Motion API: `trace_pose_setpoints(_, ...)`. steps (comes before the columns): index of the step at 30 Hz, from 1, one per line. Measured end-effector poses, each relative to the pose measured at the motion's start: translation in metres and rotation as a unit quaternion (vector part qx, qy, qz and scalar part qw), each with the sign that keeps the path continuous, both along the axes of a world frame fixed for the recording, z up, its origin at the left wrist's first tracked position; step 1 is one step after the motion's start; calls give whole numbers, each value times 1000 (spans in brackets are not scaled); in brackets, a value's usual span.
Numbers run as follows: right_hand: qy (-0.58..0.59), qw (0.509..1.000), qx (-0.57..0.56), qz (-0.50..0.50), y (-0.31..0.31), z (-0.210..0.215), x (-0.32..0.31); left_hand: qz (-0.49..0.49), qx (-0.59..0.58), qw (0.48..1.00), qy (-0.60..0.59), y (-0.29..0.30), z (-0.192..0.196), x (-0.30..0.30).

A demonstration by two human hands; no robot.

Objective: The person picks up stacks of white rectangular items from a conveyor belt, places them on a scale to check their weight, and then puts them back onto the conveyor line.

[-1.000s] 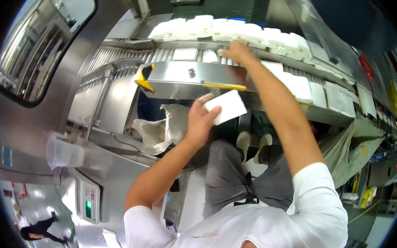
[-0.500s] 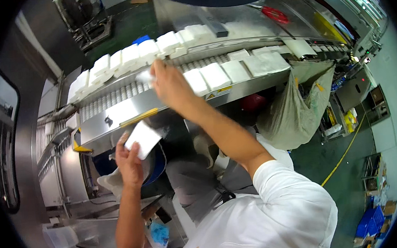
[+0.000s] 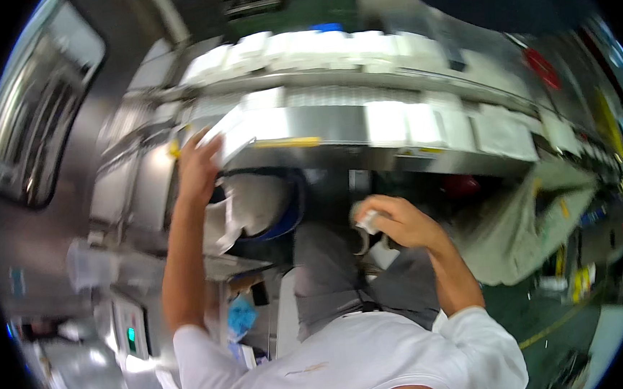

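Observation:
My left hand (image 3: pixel 197 166) is raised at the left end of a steel conveyor (image 3: pixel 335 124) and grips a flat white packet (image 3: pixel 229 134) by its lower edge. My right hand (image 3: pixel 393 221) hangs lower, in front of my lap, its fingers curled around a small crumpled white piece (image 3: pixel 367 221). Rows of white packets (image 3: pixel 316 49) lie along the conveyor's top, blurred by motion.
A blue-rimmed bin lined with a white bag (image 3: pixel 262 205) stands under the conveyor, below my left hand. A large beige sack (image 3: pixel 523 230) hangs at the right. Steel machine housing with a window (image 3: pixel 38 112) fills the left side. A green floor with a yellow line shows lower right.
My right hand has dropped from the packets on the conveyor down to lap height, now holding a small white piece. My left hand rose with its white packet to the conveyor's left end.

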State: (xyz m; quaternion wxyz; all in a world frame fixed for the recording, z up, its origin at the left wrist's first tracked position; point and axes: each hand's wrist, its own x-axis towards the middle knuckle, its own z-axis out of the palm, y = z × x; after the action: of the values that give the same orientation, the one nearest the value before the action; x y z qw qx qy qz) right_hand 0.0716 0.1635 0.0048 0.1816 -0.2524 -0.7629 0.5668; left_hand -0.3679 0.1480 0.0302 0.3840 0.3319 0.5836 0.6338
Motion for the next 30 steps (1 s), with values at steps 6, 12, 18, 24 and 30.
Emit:
trace_pose_setpoints(6,-90,994,-64,11,-22,-14,-8,-18,-53,998,32,68,24,-26)
trace_pose_setpoints(12,20,984,-164,-69,-10,-19,6,-151,-138,964,168,169,2,-8)
trace_pose_setpoints(18,11,994,-90,-66,-7,-41,15,-87,-42,840,535,196,-39,26)
trace_pose_setpoints(24,-9,986,-100,-130,-10,-47,23,-260,52,914,309,85,3,158)
trace_pose_setpoints(30,74,975,-156,-141,-6,-26,14,-480,-8,876,56,-17,-1,238)
